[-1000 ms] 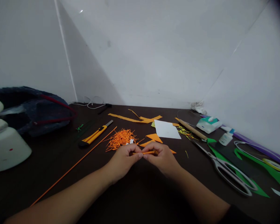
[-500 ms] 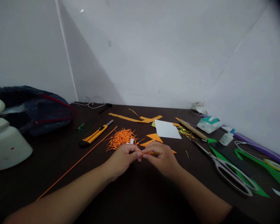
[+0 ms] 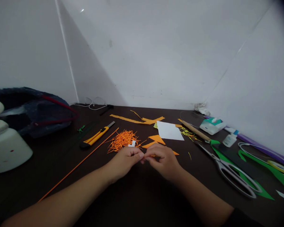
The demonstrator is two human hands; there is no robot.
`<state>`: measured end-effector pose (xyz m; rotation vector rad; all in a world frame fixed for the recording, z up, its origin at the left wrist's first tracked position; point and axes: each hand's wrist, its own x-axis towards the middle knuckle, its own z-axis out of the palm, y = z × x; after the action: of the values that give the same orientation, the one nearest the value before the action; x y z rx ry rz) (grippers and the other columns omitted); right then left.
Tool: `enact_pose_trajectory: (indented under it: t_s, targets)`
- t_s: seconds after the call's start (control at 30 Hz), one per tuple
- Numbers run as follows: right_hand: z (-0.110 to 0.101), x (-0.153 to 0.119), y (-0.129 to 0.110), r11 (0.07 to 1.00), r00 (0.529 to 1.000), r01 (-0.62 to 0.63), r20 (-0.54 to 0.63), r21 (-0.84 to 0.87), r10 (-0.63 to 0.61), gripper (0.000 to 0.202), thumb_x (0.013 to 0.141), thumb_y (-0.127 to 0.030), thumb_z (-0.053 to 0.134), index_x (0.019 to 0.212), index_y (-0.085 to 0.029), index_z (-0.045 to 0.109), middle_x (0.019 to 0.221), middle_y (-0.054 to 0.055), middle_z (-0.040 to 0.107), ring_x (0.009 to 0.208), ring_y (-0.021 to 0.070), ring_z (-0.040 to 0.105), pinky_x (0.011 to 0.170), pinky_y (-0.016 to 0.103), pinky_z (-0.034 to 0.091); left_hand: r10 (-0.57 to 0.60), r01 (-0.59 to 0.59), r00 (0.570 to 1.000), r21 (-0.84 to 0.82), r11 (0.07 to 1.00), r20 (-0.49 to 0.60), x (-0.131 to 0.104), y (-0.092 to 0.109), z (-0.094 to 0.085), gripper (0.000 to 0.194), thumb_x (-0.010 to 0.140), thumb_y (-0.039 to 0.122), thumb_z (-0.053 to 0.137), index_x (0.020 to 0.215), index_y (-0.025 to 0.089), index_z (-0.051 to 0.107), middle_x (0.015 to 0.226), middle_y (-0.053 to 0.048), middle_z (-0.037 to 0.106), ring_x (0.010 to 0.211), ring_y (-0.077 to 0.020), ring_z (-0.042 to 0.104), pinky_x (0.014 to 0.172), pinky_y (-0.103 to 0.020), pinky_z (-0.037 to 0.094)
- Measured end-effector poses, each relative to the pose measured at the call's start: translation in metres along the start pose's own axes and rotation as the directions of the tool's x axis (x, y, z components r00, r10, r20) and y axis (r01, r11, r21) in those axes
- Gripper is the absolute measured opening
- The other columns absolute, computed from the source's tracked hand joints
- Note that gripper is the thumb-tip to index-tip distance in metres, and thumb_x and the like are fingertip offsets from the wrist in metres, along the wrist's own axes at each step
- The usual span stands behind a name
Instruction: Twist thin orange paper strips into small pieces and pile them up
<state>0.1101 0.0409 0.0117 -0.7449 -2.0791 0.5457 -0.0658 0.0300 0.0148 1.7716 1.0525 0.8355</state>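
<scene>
Over the middle of the dark table my left hand (image 3: 126, 160) and my right hand (image 3: 164, 160) meet fingertip to fingertip. Both are closed in a pinch on a small orange paper strip, nearly hidden by the fingers. Just beyond my left hand lies a heap of thin twisted orange paper pieces (image 3: 123, 140), with a small white scrap (image 3: 132, 144) at its near edge. Flat orange paper pieces (image 3: 157, 139) lie behind my right hand. A long orange stick (image 3: 79, 164) runs diagonally on the left, passing beside my left forearm.
A yellow utility knife (image 3: 97, 136) lies left, blade out. White paper (image 3: 170, 130) and orange paper strips (image 3: 127, 119) lie farther back. Scissors (image 3: 229, 175), green paper (image 3: 262, 191), a glue bottle (image 3: 230, 139) and a tissue pack (image 3: 212, 126) are right. A white container (image 3: 10, 151) stands left.
The fingertips have shifted slightly against each other, and less orange shows between them. Both hands stay in the same place; the things on the table have not moved.
</scene>
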Motion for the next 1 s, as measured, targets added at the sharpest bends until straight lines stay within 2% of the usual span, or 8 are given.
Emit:
enact_pose_trajectory:
  t_s: [0.1, 0.2, 0.3, 0.37, 0.57, 0.7, 0.87, 1.0]
  targets:
    - [0.0014, 0.0002, 0.0009, 1.000, 1.000, 0.007, -0.021, 0.001, -0.007, 0.016, 0.069, -0.012, 0.054, 0.071, -0.023, 0.066, 0.073, 0.001, 0.063, 0.070, 0.0133, 0.058, 0.064, 0.028, 0.046, -0.012, 0.013, 0.999, 0.035, 0.999, -0.039, 0.0003, -0.0013, 0.0006, 0.020, 0.077, 0.030, 0.048, 0.067, 0.017, 0.060, 0.066, 0.000, 0.059, 0.068, -0.0146, 0.051, 0.066, -0.027, 0.038]
    - [0.0041, 0.0005, 0.0019, 0.996, 0.996, -0.077, -0.038, 0.041, 0.079, 0.012, 0.067, -0.012, 0.057, 0.069, -0.020, 0.065, 0.070, 0.002, 0.063, 0.067, 0.0139, 0.058, 0.061, 0.027, 0.045, -0.009, 0.024, 0.995, 0.153, 0.988, -0.098, -0.0004, 0.0005, 0.0037, 0.013, 0.074, 0.026, 0.051, 0.069, 0.017, 0.059, 0.067, 0.001, 0.058, 0.068, -0.0144, 0.051, 0.064, -0.026, 0.038]
    - [0.0067, 0.0004, 0.0028, 0.980, 0.980, -0.189, -0.045, 0.064, 0.192, 0.010, 0.064, -0.011, 0.057, 0.067, -0.019, 0.063, 0.068, 0.002, 0.063, 0.064, 0.0144, 0.058, 0.060, 0.027, 0.045, 0.104, -0.033, 0.980, 0.378, 0.925, -0.168, -0.0012, 0.0025, 0.0067, 0.006, 0.071, 0.022, 0.055, 0.068, 0.018, 0.058, 0.070, 0.001, 0.058, 0.071, -0.0151, 0.051, 0.070, -0.028, 0.037]
    - [0.0075, 0.0003, 0.0032, 0.978, 0.979, -0.198, -0.042, 0.062, 0.200, 0.011, 0.063, -0.010, 0.057, 0.066, -0.019, 0.062, 0.067, 0.001, 0.062, 0.064, 0.0144, 0.057, 0.060, 0.027, 0.045, 0.161, -0.060, 0.972, 0.475, 0.878, -0.173, -0.0013, 0.0030, 0.0067, 0.002, 0.069, 0.021, 0.058, 0.069, 0.020, 0.059, 0.073, 0.001, 0.058, 0.075, -0.0157, 0.051, 0.075, -0.030, 0.035]
    - [0.0057, 0.0003, 0.0046, 1.000, 1.000, -0.028, -0.009, -0.004, 0.028, 0.016, 0.066, -0.008, 0.051, 0.067, -0.019, 0.062, 0.070, 0.002, 0.061, 0.068, 0.0133, 0.056, 0.064, 0.027, 0.044, 0.065, -0.058, 0.998, 0.321, 0.945, -0.011, 0.0004, 0.0016, 0.0006, 0.016, 0.078, 0.028, 0.048, 0.074, 0.019, 0.061, 0.075, 0.000, 0.059, 0.073, -0.0142, 0.052, 0.068, -0.026, 0.038]
    - [0.0052, 0.0001, 0.0056, 1.000, 1.000, -0.025, -0.005, -0.004, 0.025, 0.013, 0.068, -0.010, 0.053, 0.067, -0.019, 0.062, 0.071, 0.002, 0.061, 0.068, 0.0131, 0.056, 0.063, 0.027, 0.044, 0.027, -0.007, 0.997, 0.272, 0.962, -0.067, 0.0009, -0.0012, 0.0025, 0.012, 0.075, 0.025, 0.051, 0.069, 0.018, 0.058, 0.070, 0.001, 0.057, 0.069, -0.0135, 0.051, 0.064, -0.024, 0.038]
    - [0.0071, -0.0001, 0.0050, 0.988, 0.990, -0.137, -0.009, 0.074, 0.138, 0.012, 0.064, -0.010, 0.056, 0.066, -0.020, 0.061, 0.068, 0.001, 0.061, 0.065, 0.0134, 0.055, 0.060, 0.026, 0.044, 0.088, -0.004, 0.975, 0.380, 0.925, -0.206, 0.0003, 0.0007, 0.0074, 0.005, 0.067, 0.019, 0.058, 0.064, 0.018, 0.054, 0.072, 0.001, 0.057, 0.071, -0.0142, 0.051, 0.069, -0.027, 0.038]
    - [0.0081, -0.0005, 0.0060, 0.987, 0.991, -0.133, -0.014, 0.094, 0.135, 0.014, 0.064, -0.009, 0.054, 0.066, -0.020, 0.061, 0.068, 0.001, 0.060, 0.064, 0.0132, 0.055, 0.059, 0.027, 0.043, 0.069, -0.003, 0.987, 0.415, 0.910, -0.144, -0.0017, 0.0068, 0.0044, 0.012, 0.064, 0.026, 0.063, 0.072, 0.019, 0.057, 0.079, 0.001, 0.059, 0.078, -0.0166, 0.051, 0.073, -0.030, 0.036]
